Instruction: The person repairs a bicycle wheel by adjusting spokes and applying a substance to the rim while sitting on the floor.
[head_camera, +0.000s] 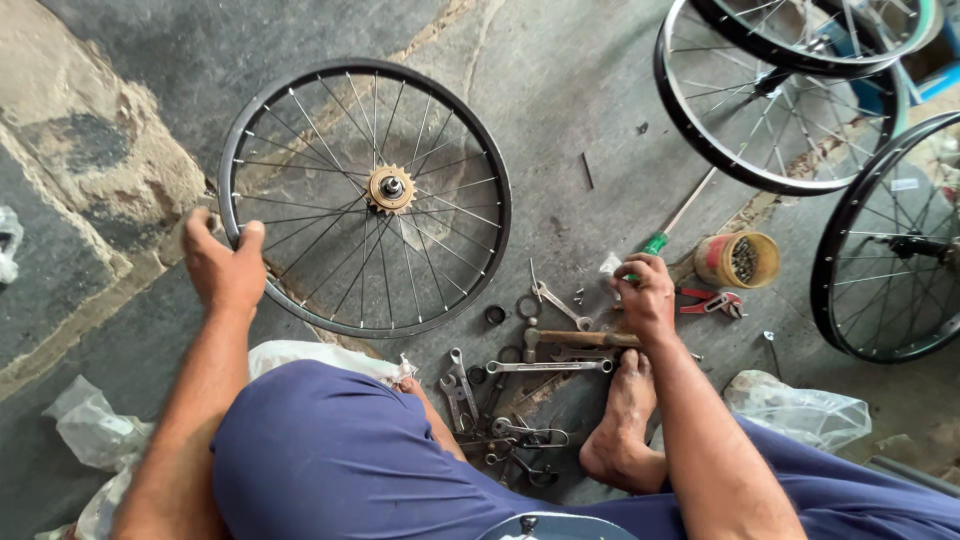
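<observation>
L hand (225, 265) grips the rim of the spoked wheel (365, 197), lying flat on the concrete floor (560, 90) w/ sprocket (390, 188) up (steadying it, I'd say). R hand (645, 298) clenched on green-handled screwdriver (678, 217), just right of wheel. Wrenches (520, 385) below wheel, within reach. Yellowish tin (738, 259) of small parts further right, label unreadable.

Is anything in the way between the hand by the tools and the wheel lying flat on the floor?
Yes. Between the right hand and the wheel lie loose wrenches and small rings on the floor. The left hand already touches the wheel's rim.
</observation>
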